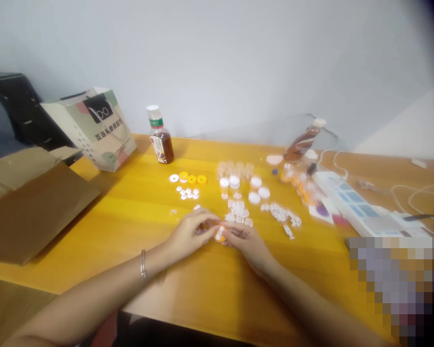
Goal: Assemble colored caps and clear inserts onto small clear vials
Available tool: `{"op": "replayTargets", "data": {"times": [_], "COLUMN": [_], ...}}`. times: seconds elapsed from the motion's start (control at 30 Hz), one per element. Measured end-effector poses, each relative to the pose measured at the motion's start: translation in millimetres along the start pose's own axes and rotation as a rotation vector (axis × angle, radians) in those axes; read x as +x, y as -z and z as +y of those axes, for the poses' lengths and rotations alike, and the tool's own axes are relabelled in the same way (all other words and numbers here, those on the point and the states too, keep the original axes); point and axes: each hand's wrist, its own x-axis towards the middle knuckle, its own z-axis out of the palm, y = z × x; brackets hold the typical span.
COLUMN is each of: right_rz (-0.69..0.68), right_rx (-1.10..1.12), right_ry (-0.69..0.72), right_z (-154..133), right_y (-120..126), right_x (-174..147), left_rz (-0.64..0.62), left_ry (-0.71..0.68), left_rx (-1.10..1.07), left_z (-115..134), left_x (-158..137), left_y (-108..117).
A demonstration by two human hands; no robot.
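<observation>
Between my fingertips is a small round orange part with white pieces on its face (pixel 220 234). My left hand (pixel 192 231) pinches it from the left, and my right hand (pixel 248 241) grips it from the right, thumb on the front. Just beyond the hands lie white perforated flat pieces (pixel 237 211) in a loose pile. Several small white round pieces (pixel 188 193) sit past my left hand, with yellow rings (pixel 201 179) behind them. White discs (pixel 254 197) and clear cups (pixel 235 169) stand farther back. More white perforated strips (pixel 280 212) lie to the right.
An open cardboard box (pixel 39 207) stands at left, beside a paper gift bag (pixel 101 130). A dark drink bottle (pixel 161 140) is at the back; another bottle (pixel 304 140) leans at right. Orange-and-white assembled parts (pixel 300 185) lie near a white power strip (pixel 350 202) with cables.
</observation>
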Motion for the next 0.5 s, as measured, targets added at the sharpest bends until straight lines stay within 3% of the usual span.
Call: {"op": "replayTargets", "data": {"times": [0.1,0.23,0.5], "right_rz": [0.000,-0.010,-0.018], "right_rx": [-0.009,0.031,-0.045], "right_ry": [0.015,0.036,0.052], "right_z": [-0.1,-1.5,2.1], "right_y": [0.3,0.2,0.9], "right_x": [0.4,0.0,0.3], "left_rz": [-0.047,-0.006,0.017], "left_ry": [0.094,0.167,0.143], "left_rx": [-0.061,-0.109,-0.106], "left_z": [-6.0,-9.1,-8.1], "left_x": [-0.2,-0.3,-1.6], "left_y": [-3.3,-8.3,-7.6]}}
